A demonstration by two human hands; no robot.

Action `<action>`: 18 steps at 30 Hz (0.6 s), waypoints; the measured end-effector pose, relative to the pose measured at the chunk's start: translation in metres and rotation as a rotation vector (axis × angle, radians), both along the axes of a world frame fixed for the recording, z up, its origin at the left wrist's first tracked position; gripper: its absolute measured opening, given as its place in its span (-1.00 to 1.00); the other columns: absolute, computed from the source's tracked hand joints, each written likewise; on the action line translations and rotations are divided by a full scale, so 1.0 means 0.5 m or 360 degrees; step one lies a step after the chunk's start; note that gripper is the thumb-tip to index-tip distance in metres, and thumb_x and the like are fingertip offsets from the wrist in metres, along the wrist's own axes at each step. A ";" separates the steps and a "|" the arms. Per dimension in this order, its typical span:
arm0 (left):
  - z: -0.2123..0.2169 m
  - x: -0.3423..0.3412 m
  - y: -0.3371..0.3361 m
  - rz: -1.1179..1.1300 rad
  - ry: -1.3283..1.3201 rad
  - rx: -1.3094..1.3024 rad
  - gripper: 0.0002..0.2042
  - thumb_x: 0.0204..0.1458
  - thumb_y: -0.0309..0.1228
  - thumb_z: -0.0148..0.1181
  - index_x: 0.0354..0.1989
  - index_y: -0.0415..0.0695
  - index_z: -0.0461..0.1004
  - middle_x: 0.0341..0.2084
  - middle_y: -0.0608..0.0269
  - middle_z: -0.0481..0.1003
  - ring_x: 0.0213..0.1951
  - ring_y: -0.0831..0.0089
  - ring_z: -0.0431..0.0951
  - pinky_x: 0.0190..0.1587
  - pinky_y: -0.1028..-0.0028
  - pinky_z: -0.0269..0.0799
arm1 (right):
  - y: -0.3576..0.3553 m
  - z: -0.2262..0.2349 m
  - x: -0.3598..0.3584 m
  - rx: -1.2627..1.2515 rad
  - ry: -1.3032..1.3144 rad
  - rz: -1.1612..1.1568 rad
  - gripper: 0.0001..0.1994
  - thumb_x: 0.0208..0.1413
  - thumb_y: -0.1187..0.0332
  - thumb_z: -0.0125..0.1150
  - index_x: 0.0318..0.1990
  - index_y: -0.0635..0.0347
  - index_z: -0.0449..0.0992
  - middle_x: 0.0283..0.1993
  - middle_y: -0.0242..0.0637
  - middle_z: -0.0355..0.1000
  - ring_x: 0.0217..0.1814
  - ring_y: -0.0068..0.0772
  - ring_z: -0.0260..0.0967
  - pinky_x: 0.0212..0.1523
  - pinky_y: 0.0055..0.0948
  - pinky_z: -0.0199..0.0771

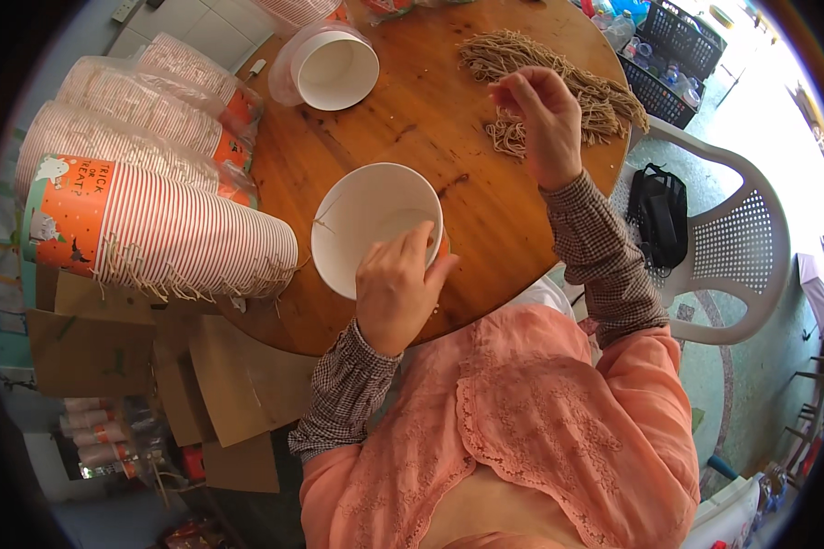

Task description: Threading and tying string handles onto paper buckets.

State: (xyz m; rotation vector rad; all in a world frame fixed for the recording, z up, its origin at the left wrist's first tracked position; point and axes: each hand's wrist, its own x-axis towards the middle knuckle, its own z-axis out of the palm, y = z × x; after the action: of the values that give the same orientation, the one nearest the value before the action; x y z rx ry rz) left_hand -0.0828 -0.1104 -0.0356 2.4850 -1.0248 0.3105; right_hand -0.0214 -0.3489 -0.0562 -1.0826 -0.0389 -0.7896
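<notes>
A white-lined paper bucket point(343, 215) lies tipped on the round wooden table, its opening facing me. My left hand point(398, 288) grips its near rim, fingers over the opening and thumb on the outside. A thin string point(319, 221) shows at the bucket's left rim. Raised above the right side of the table, my right hand point(547, 123) has thumb and fingers pinched together; what they hold, if anything, is too small to make out. Beneath and behind it lies a pile of tan twine pieces point(604, 91).
A nested stack of striped buckets point(192, 224) with strings hanging from it lies at the left, before several plastic-wrapped stacks point(137, 101). Another white bucket point(339, 73) lies at the back. Cardboard boxes point(92, 352) stand below left; a plastic chair point(760, 229) holds a black bag point(659, 215).
</notes>
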 end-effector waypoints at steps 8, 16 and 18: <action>0.034 0.050 0.072 0.0078 0.0680 -0.0650 -0.74 0.08 -0.56 0.17 -0.03 -0.25 0.46 -0.35 0.12 0.58 -0.27 0.55 0.58 -0.24 0.54 0.48 | 0.176 -0.088 -0.103 0.0028 0.0060 0.0495 -0.94 0.20 0.55 0.09 -0.22 0.35 0.40 -0.07 -0.22 0.43 -0.12 -0.53 0.40 -0.01 -0.52 0.42; 0.042 0.056 0.089 0.0015 0.0921 -0.0736 -0.69 0.06 -0.65 0.09 0.02 -0.28 0.41 -0.18 0.22 0.48 -0.28 0.57 0.52 -0.21 0.58 0.47 | 0.225 -0.063 -0.142 -0.0635 0.0057 0.0240 -0.92 0.10 0.48 0.22 -0.30 0.24 0.44 0.02 -0.21 0.36 0.02 -0.40 0.34 0.04 -0.43 0.36; 0.040 0.055 0.086 0.0014 0.0896 -0.0719 -0.68 0.05 -0.66 0.08 0.02 -0.28 0.41 -0.16 0.21 0.46 -0.28 0.56 0.51 -0.21 0.58 0.47 | 0.230 -0.060 -0.149 -0.0667 0.0091 0.0238 -0.91 0.08 0.47 0.24 -0.31 0.23 0.44 0.02 -0.20 0.36 0.02 -0.36 0.35 0.04 -0.41 0.35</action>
State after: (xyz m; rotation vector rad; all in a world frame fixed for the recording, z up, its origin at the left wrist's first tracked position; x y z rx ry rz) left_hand -0.0552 -0.0676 -0.0157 1.9901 -0.6229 -0.1441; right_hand -0.0958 -0.2340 -0.0860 -1.4795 -0.2431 -0.6285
